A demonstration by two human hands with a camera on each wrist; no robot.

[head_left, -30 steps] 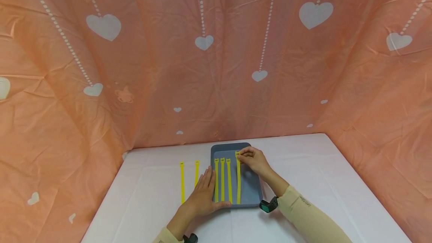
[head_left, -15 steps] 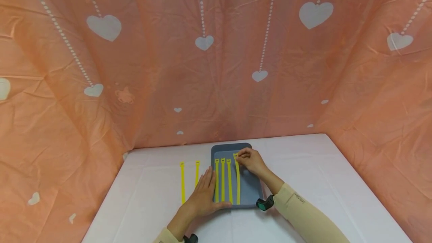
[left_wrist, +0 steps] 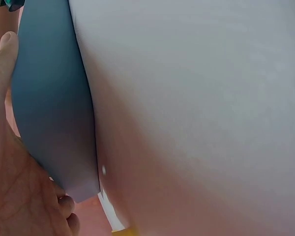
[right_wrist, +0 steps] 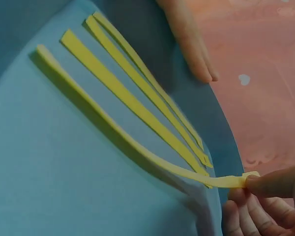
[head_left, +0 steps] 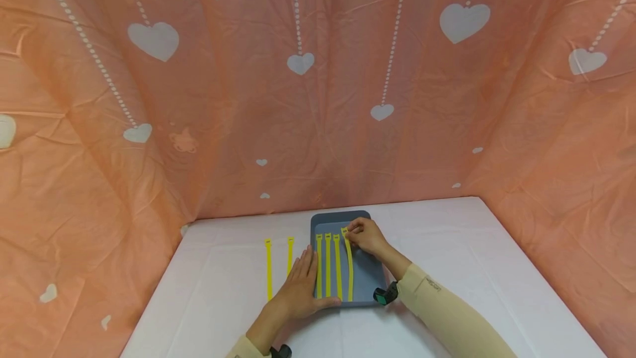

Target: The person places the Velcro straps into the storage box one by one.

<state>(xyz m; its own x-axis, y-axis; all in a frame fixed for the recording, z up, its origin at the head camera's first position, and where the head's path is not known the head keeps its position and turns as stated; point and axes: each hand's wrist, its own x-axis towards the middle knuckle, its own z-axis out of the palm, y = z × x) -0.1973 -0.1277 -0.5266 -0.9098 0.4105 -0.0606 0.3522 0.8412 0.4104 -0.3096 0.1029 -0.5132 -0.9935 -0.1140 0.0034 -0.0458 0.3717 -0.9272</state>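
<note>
A grey-blue tray [head_left: 370,286] stands on the white table. Several yellow cable straps with slotted heads lie upright in it, side by side; one strap [head_left: 328,264] is in the middle of that row. My right hand [head_left: 367,235] pinches the head end of the rightmost cable strap [right_wrist: 118,132] between thumb and fingertips. That end is lifted and bends left, while its far end rests on the tray floor. My left hand [head_left: 298,289] lies with straight fingers along the tray's left side, its thumb on the front rim. In the left wrist view, the tray's outer wall [left_wrist: 54,98] lies against this hand.
Two more yellow straps lie on the table left of the tray: one strap [head_left: 269,269] further out, another strap [head_left: 290,253] partly behind the left hand. The white table [head_left: 208,291] meets an orange sheet [head_left: 318,142] with hearts at the back and sides.
My right hand has moved slightly left and nearer, bringing the head end of the pinched cable strap closer to the others and bending it more. The left hand and tray stay put.
</note>
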